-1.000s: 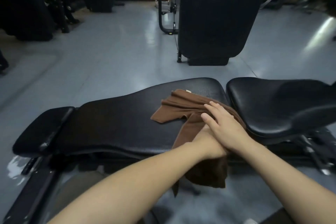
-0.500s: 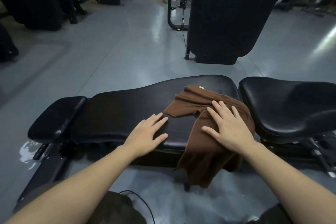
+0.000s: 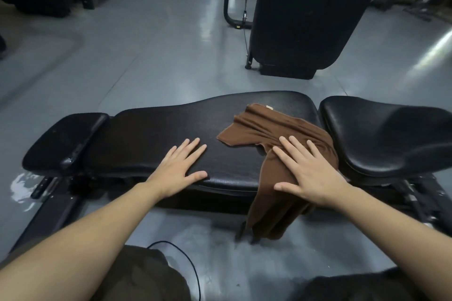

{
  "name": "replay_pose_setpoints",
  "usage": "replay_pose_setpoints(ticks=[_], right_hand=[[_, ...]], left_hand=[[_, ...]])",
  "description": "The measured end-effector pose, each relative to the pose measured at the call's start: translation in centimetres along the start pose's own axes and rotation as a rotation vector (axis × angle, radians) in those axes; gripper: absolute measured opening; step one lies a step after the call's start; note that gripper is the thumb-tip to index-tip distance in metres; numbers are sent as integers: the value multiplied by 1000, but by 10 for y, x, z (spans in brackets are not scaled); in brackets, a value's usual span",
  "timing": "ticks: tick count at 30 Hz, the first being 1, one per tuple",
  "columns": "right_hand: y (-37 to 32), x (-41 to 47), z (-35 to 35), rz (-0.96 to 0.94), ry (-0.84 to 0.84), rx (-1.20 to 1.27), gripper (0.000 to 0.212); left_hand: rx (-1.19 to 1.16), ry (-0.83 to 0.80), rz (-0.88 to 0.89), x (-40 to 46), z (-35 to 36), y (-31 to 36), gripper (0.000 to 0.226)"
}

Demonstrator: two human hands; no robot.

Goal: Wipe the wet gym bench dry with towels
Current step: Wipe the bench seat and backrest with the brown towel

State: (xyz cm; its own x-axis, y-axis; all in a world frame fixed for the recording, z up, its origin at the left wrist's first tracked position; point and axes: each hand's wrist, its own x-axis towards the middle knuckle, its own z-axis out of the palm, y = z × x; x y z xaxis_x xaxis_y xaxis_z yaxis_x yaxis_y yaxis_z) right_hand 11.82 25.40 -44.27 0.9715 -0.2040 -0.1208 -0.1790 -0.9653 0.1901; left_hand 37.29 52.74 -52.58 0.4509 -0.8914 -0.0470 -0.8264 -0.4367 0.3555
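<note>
The black padded gym bench [image 3: 151, 134] stretches across the view in front of me, with a small head pad at its left end. A brown towel [image 3: 264, 127] lies crumpled on the right part of the long pad and hangs over the near edge toward the floor. My right hand [image 3: 310, 173] rests flat on the towel, fingers spread, pressing it onto the pad. Flat on the bare pad to the towel's left lies my left hand [image 3: 181, 166], fingers apart and holding nothing.
A separate black seat pad [image 3: 386, 134] sits at the right. A tall black machine [image 3: 305, 14] stands behind the bench. Water glistens on the grey floor [image 3: 22, 186] at the left. A thin black cable [image 3: 193, 266] runs over my knee.
My left hand came out from under my right hand and moved left onto the bare pad. My right hand stays flat on the towel. The view has shifted slightly.
</note>
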Motion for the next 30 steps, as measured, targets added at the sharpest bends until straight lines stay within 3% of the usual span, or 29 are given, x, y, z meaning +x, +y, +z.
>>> replay_pose_setpoints(ticks=[7,23,30], right_hand=[[13,-14,5,-149,-16,-100,110],[-28,21,2,-153,-39,-183,118],[-57,37,3,-146,-45,-178,118]], left_hand=[[-18,-48,-1,1,-3,0,100],[-67,-42,-39,2,-5,5,103],[-56,-93,-105,0,-18,16,89]])
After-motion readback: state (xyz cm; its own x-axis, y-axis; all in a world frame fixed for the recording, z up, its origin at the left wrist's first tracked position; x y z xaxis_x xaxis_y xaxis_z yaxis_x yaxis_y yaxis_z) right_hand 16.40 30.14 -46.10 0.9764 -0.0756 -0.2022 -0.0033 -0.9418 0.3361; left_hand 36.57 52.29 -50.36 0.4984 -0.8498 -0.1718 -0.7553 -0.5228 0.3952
